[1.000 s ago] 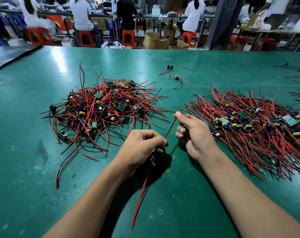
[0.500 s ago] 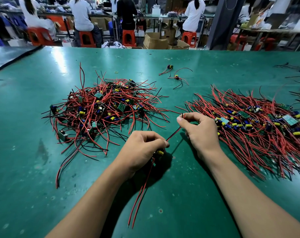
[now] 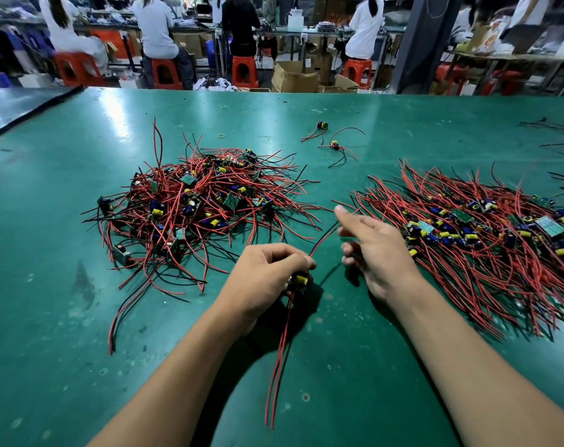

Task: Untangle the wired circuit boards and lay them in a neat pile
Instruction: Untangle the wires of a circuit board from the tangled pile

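The left hand curls tight round a circuit board near centre, the right hand spread and empty beside its red lead, which could snag the tangled heap at left.

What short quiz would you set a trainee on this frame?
1. True or false: the left hand grips a wired board with a yellow capacitor.
2. The neat pile lies nearest: A) the left hand, B) the right hand, C) the far table edge.
3. How many stray boards lie apart, farther up the green table?
Key: 1 true; 2 B; 3 two.
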Demonstrator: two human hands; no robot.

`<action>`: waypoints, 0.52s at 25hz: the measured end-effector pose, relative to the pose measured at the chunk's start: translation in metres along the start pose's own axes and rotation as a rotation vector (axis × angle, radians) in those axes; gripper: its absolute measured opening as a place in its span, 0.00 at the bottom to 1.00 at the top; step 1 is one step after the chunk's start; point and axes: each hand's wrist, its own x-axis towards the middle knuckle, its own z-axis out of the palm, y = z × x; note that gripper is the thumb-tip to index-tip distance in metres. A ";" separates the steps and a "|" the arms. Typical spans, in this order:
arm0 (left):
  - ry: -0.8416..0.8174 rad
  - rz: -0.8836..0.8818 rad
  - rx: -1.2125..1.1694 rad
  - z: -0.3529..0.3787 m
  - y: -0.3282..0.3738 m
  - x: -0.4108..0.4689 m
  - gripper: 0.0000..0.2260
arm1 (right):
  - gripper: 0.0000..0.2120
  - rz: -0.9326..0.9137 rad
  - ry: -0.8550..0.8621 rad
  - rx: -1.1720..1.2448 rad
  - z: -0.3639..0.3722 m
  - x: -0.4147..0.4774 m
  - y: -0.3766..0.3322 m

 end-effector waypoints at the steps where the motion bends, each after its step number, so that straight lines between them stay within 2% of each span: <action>1: 0.013 -0.002 -0.029 0.001 0.000 0.000 0.05 | 0.21 0.080 -0.104 -0.005 0.002 -0.003 -0.002; 2: 0.022 -0.007 -0.062 0.001 0.000 0.001 0.06 | 0.27 0.151 -0.213 -0.023 0.003 -0.006 -0.002; 3: 0.029 -0.014 -0.095 0.001 0.000 0.001 0.06 | 0.28 0.203 -0.319 -0.046 0.005 -0.010 -0.002; 5: 0.033 -0.025 -0.146 0.000 -0.001 0.001 0.07 | 0.15 0.233 -0.460 -0.081 0.010 -0.017 0.001; 6: 0.031 -0.029 -0.157 -0.001 -0.001 0.002 0.07 | 0.09 0.227 -0.477 -0.085 0.013 -0.019 0.001; 8: 0.018 -0.031 -0.134 -0.002 0.000 0.001 0.06 | 0.06 0.200 -0.426 -0.082 0.014 -0.018 0.001; 13: -0.086 0.015 0.049 -0.005 -0.002 0.001 0.08 | 0.07 0.061 -0.162 -0.103 0.011 -0.009 0.000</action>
